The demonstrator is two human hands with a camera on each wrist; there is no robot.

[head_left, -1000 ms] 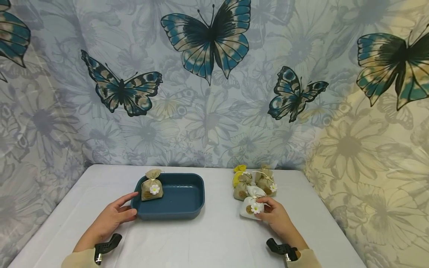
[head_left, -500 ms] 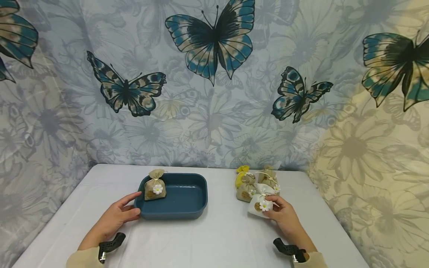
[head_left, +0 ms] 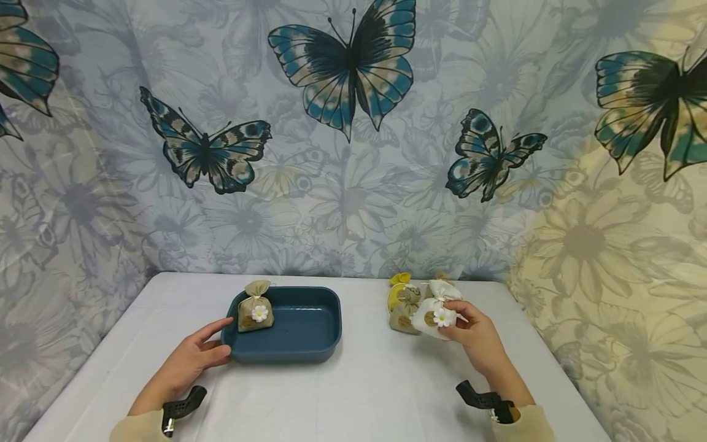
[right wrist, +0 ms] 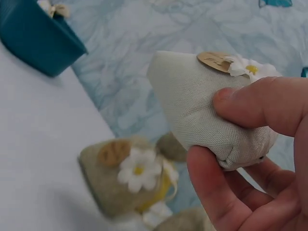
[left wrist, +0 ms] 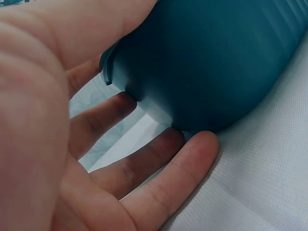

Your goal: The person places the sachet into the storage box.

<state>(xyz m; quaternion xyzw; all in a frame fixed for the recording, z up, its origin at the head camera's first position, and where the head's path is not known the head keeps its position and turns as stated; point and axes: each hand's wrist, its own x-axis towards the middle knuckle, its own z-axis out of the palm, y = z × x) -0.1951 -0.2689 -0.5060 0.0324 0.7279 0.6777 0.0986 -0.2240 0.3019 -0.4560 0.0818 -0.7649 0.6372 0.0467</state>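
Note:
A white drawstring sachet (head_left: pixel 436 313) with a daisy and a round tan tag is pinched between the thumb and fingers of my right hand (head_left: pixel 475 334). The right wrist view shows this white sachet (right wrist: pixel 192 96) raised off the table. Behind it stand a khaki sachet (head_left: pixel 405 316), a yellow sachet (head_left: pixel 399 285) and another khaki one, mostly hidden. My left hand (head_left: pixel 190 359) touches the left end of a dark teal rectangular dish (head_left: pixel 298 355). Its fairly straight fingers rest against the dish's outer wall (left wrist: pixel 202 67). Inside the dish, at its left, sits a khaki sachet (head_left: pixel 255 312) with a daisy.
A white cloth (head_left: pixel 342 405) covers the table. Close behind its far edge hangs a butterfly-printed curtain (head_left: pixel 342 202), which also rises on both sides. Black camera mounts are strapped to both wrists.
My right hand has lifted the white sachet off the table and moved it slightly right and up, in front of a khaki one. The left hand and dish stay together in place.

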